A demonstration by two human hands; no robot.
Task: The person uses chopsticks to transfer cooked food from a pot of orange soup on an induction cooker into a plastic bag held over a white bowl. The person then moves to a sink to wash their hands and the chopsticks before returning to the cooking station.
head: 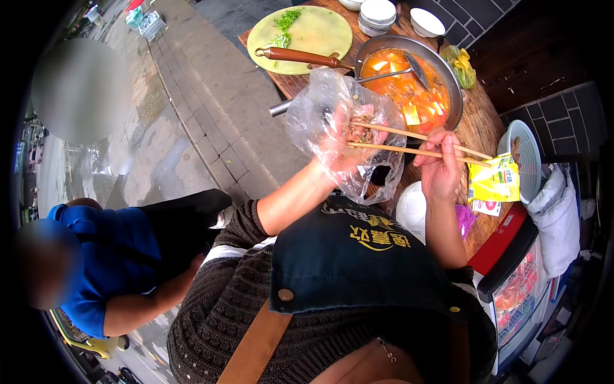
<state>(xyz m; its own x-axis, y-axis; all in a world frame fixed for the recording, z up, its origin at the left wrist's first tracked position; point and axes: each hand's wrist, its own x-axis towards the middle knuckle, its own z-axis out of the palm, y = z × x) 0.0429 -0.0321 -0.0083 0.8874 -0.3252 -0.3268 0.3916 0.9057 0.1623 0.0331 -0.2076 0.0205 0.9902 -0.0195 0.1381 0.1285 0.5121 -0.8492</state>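
Observation:
My left hand holds up a clear plastic bag, its palm beneath the bag. Inside lies minced raw meat flecked with green. Between the fingers of my right hand is a pair of wooden chopsticks, their tips at the meat. Just beyond the bag, a wok contains red-orange soup with pale yellow block pieces. A metal turner rests in the soup, its handle passing partly behind the bag. The wok's brown handle reaches over a round cutting board.
Chopped greens lie on the board. Stacked white bowls stand behind the wok. Right on the wooden table are a yellow packet and a plastic basket. A glass-topped case adjoins. A person in blue is at left.

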